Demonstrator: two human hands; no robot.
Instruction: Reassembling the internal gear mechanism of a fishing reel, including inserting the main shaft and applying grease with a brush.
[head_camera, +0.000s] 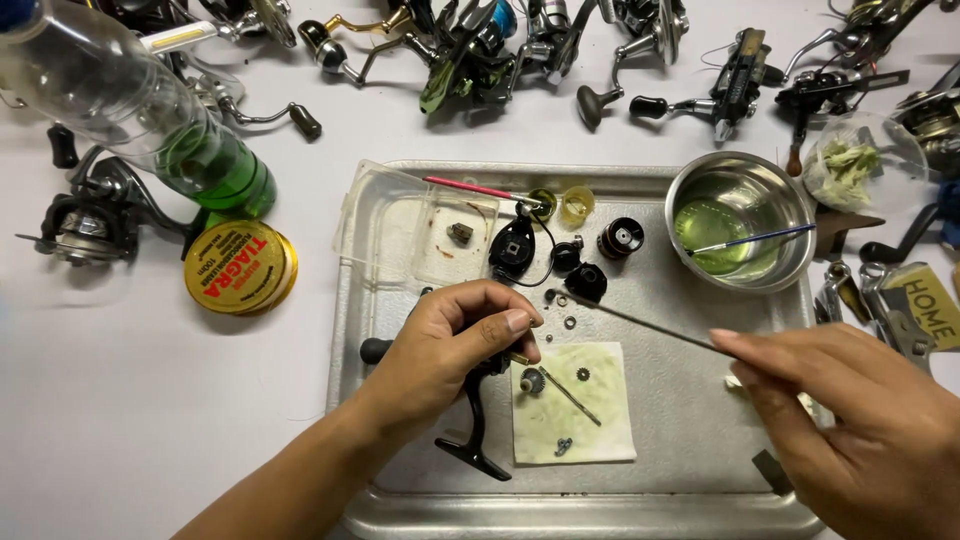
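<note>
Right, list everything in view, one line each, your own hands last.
metal tray: one, silver, centre.
steel bowl: one, holding green liquid and a brush, tray's far right.
clear plastic box: one, tray's far left.
paper towel: one, stained white, carrying gears.
black reel parts: several, mid-tray.
round tin: one, yellow, left of tray.
plastic bottle: one, clear with green liquid, top left.
fishing reels: many, along the far edge.
left hand: holds black reel body.
right hand: holds thin rod.
</note>
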